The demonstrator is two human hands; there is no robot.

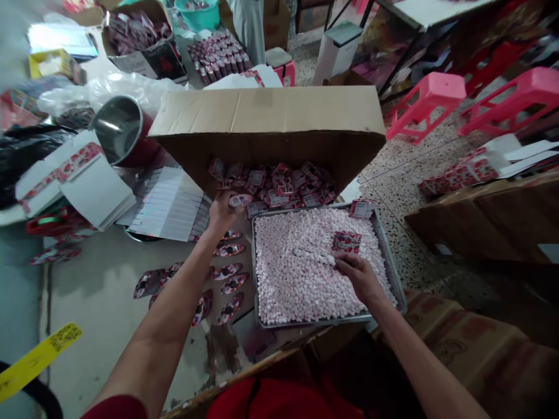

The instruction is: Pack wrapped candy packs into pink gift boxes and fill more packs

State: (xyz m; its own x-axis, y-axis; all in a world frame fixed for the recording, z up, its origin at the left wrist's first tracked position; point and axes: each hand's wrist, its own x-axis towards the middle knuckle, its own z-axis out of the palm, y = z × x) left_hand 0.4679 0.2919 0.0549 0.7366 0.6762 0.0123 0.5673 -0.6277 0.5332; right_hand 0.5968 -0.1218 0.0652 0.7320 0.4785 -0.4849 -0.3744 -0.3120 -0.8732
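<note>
My left hand (221, 213) is closed on a small printed packet (240, 201) at the left front of the tipped cardboard box (266, 110). Inside that box lies a heap of similar red and white packets (283, 180). My right hand (358, 273) is low over a metal tray (395, 279) full of small white pellets (301, 285). Its fingers are pinched together at the pellets; a thin dark line runs left from the fingertips, but what they hold is unclear. One red packet (347, 241) lies on the pellets just beyond these fingers.
Several open packets (230, 249) stand in rows left of the tray, partly behind my left forearm. Flat white cards (163, 203) and a metal pot (120, 131) are farther left. Pink stools (430, 105) stand on the floor at right, near cardboard boxes (480, 227).
</note>
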